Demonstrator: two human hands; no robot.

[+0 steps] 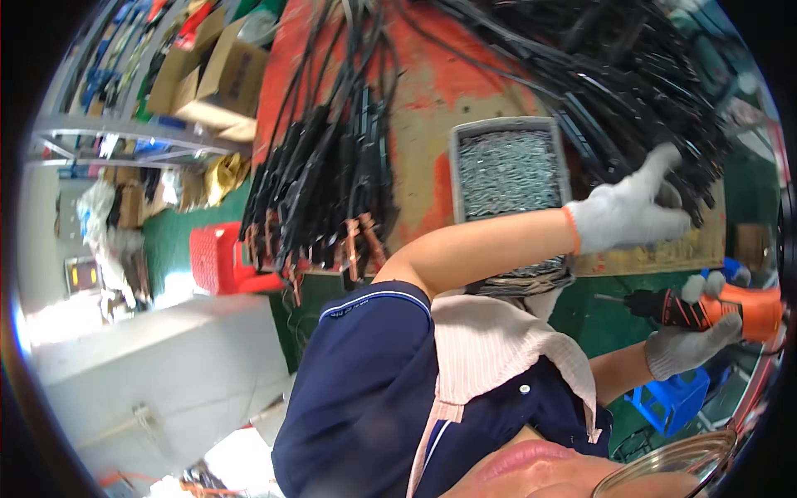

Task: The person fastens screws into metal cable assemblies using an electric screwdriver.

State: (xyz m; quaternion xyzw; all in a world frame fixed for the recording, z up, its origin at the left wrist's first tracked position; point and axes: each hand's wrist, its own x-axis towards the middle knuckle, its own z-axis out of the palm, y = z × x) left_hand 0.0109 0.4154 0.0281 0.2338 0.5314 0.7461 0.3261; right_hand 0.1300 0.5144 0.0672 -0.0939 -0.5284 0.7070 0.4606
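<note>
My left hand (633,207), in a white knit glove, reaches across to the right, over the edge of a pile of black cables (614,91). Its fingers are spread apart around a gap at the cable ends, and no held item shows between them. Lower right, my gloved right hand (697,336) grips an orange and black power drill (730,311), whose thin bit points left. Beside my left forearm stands a grey bin (456,174) full of small silvery metal pieces, perhaps screws. My forearm covers part of it.
Another bundle of black cables (332,166) with copper-coloured ends lies at the left of the red, worn worktable (427,83). A red plastic chair (220,257), open cardboard box (220,79) and metal shelf are to the left. A blue stool (672,402) stands lower right.
</note>
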